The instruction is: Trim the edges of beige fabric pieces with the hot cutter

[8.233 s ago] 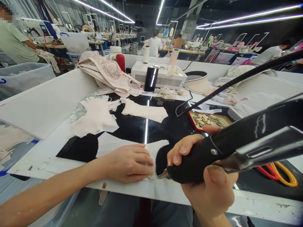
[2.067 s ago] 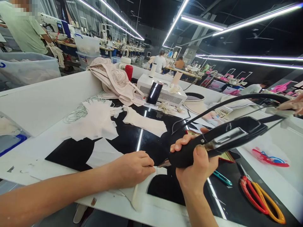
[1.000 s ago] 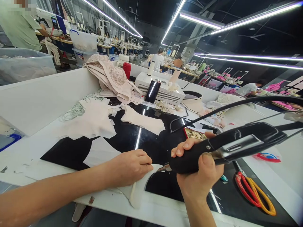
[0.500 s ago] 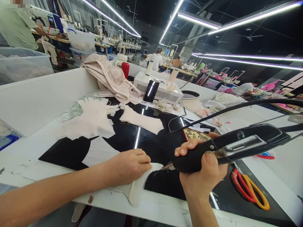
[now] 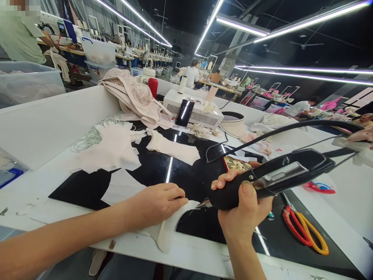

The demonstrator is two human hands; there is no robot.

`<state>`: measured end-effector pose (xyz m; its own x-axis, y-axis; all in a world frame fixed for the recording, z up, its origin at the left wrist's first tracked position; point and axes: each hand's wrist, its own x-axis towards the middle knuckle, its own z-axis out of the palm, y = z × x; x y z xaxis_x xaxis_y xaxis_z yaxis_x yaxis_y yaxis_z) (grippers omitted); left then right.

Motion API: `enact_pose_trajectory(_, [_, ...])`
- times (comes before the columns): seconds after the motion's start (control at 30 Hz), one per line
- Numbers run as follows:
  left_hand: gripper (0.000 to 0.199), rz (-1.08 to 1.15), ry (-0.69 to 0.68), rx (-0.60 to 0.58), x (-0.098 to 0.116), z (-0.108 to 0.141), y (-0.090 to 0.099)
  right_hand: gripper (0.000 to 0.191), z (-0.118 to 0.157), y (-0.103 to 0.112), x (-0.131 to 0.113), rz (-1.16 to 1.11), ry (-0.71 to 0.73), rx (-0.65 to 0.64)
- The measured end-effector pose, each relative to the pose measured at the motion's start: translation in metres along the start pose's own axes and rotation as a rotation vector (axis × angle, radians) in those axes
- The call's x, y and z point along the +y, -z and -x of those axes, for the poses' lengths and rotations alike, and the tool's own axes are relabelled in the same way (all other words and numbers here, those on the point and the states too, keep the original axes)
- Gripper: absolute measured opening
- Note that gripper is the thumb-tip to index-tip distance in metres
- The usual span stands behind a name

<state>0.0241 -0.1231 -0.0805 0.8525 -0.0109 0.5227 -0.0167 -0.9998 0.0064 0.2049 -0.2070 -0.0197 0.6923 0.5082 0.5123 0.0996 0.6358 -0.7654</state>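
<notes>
Fingers closed, my left hand (image 5: 164, 200) pinches a cream fabric piece (image 5: 167, 235) by the front edge of a glossy black sheet (image 5: 189, 181). The piece's lower end hangs towards the table edge. My right hand (image 5: 246, 217) is wrapped round a black corded hand tool (image 5: 279, 171) with a metal strip along its body. Its pointed metal tip touches or lies very close to the curved right edge of the fabric, just right of my left fingers. More pale cut pieces (image 5: 116, 144) lie beyond my left hand, with a longer strip (image 5: 175, 147) beside them.
Scissors (image 5: 291, 225) with red and yellow handles lie right of my right hand. A tin of small metallic parts (image 5: 237, 163) is partly behind the tool. Further back are a phone (image 5: 184, 112), a vented white box (image 5: 201, 116) and stacked beige garments (image 5: 131, 93). Low white walls (image 5: 58, 120) border the table.
The tool and my right hand have shifted slightly left, with the tip still at the fabric edge. My left hand keeps its hold almost in place. The view has moved a little.
</notes>
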Motion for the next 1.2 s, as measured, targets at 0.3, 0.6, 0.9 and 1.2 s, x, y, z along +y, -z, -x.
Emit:
enact_pose_trajectory(0.3, [0.044, -0.072, 0.197, -0.151, 0.028, 0.008, 0.011, 0.029, 0.012, 0.001, -0.008, 0.02, 0.006, 0.051])
enact_pose_trajectory(0.6, [0.043, -0.12, 0.317, -0.243, 0.035, 0.007, 0.003, 0.041, 0.023, 0.006, -0.012, 0.049, 0.001, 0.07])
enact_pose_trajectory(0.9, [0.038, -0.104, 0.267, -0.271, 0.032, 0.009, 0.006, 0.046, 0.028, 0.006, -0.014, 0.034, 0.02, 0.067])
enact_pose_trajectory(1.2, [0.042, -0.236, 0.203, -0.184, 0.035, 0.009, 0.006, 0.047, 0.031, 0.006, -0.014, 0.03, 0.009, 0.062])
